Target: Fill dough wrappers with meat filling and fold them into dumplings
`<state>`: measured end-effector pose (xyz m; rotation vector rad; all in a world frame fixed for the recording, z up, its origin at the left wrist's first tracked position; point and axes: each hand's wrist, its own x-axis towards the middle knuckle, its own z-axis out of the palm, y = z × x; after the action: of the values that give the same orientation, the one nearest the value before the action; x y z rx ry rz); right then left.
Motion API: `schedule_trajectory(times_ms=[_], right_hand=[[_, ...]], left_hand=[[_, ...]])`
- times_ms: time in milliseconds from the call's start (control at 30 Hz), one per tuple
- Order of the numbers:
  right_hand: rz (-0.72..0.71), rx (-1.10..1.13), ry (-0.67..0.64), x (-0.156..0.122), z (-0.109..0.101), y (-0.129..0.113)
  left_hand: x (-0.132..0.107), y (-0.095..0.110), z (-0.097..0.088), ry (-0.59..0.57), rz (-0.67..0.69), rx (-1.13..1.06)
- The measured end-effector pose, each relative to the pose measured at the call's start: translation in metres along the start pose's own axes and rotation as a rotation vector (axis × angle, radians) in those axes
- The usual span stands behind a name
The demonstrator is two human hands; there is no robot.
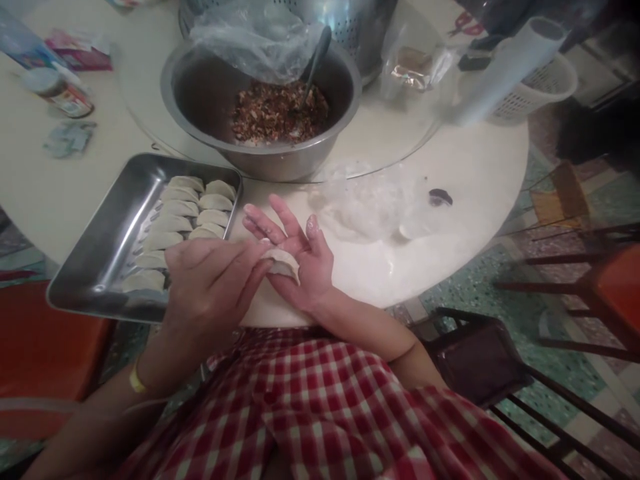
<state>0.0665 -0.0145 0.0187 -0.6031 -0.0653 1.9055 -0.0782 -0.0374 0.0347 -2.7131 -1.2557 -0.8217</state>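
A folded, half-moon dumpling (283,261) lies against the palm of my right hand (313,263). That hand is turned palm up with its floury fingers spread, so it is open. My left hand (215,273) reaches across from the left, its thumb and fingers closed on one end of the dumpling. Its back hides part of its fingertips. Beside my left hand is a metal tray (95,253), with several finished dumplings (173,223) set in two rows at its right side. The left forearm covers the tray's near right corner.
Beyond my hands stands a large metal bowl (280,160) of chopped filling (280,113) with a spoon (315,67) and a plastic bag (255,40). Floury plastic (365,207) lies to the right. A jar (60,93) is at left; a white basket (545,87) is at right.
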Motion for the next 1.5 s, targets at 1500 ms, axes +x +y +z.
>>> schedule_trajectory(times_ms=[1500], right_hand=[[0.162, 0.057, 0.058, 0.008, -0.004, -0.008]], left_hand=[[0.033, -0.011, 0.017, -0.222, 0.288, 0.149]])
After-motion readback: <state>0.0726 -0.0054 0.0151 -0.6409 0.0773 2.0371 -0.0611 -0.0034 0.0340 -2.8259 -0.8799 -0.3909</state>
